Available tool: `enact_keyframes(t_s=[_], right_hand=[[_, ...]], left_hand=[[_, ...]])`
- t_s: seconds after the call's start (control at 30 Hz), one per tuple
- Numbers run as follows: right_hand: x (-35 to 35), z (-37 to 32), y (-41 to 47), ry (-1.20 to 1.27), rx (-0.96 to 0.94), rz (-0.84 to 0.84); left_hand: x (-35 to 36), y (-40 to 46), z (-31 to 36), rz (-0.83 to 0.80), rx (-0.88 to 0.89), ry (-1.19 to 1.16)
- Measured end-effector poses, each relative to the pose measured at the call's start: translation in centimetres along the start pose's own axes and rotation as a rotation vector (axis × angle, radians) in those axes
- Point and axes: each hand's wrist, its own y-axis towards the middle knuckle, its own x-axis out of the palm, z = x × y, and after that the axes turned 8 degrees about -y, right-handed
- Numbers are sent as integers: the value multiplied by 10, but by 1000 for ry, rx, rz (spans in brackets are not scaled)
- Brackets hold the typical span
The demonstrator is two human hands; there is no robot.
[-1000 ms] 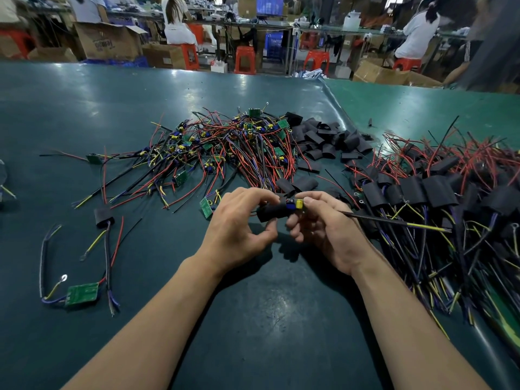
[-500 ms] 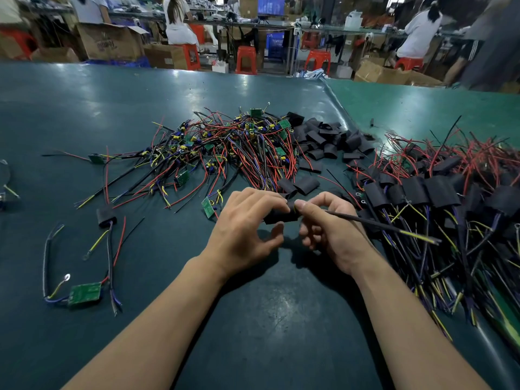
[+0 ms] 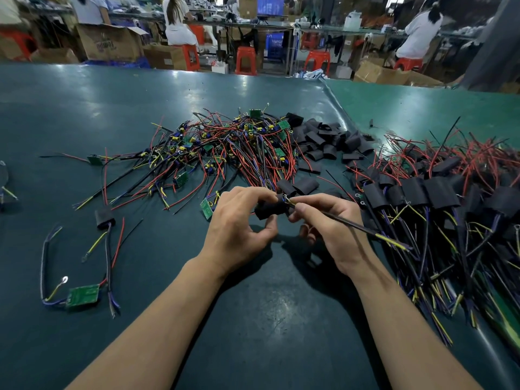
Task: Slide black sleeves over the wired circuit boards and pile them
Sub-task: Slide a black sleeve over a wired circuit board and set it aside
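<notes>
I have my left hand point(image 3: 239, 220) pinching the black sleeve point(image 3: 268, 211) between thumb and fingers, just above the bench point(image 3: 84, 122), near the middle. My right hand point(image 3: 329, 220) grips the wire bundle point(image 3: 363, 229) close to where it enters the sleeve; I think the circuit board is mostly inside, though my fingers hide the opening. The sleeve looks soft and light and will collapse if squeezed flat, so I'd hold it by its edges to keep the mouth open. The wires are limp, so pushing works only from right beside the board. The finished pile point(image 3: 439, 198) lies to the right, unsleeved boards point(image 3: 239, 147) farther off.
</notes>
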Motion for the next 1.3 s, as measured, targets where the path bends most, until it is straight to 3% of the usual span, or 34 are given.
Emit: enact_keyframes(t_s=[0.3, 0.43, 0.57, 0.67, 0.77, 0.87, 1.0, 1.1, 1.2, 1.3], right_hand=[[2, 6, 2, -129, -39, 13], [7, 9, 3, 33, 122, -81], [5, 8, 1, -107, 61, -145], [1, 2, 5, -25, 41, 62], [-21, -7, 14, 441, 81, 408], [-40, -9, 17, 763, 156, 519], [-24, -6, 10, 621, 258, 317], [-19, -8, 9, 530, 249, 268], [-19, -9, 7, 471, 237, 250], [-14, -9, 6, 350, 203, 248]], left_hand=[[1, 0, -1, -58, 64, 38], [1, 0, 0, -50, 74, 10], [2, 0, 0, -114, 76, -40], [1, 1, -1, -18, 74, -25], [-2, 1, -4, 161, 46, 62], [-6, 3, -8, 266, -85, 282], [-13, 1, -23, 188, -543, 647], [-17, -1, -28, 97, -783, 640], [-14, -1, -28, 95, -778, 540], [-15, 1, -23, 268, -674, 351]])
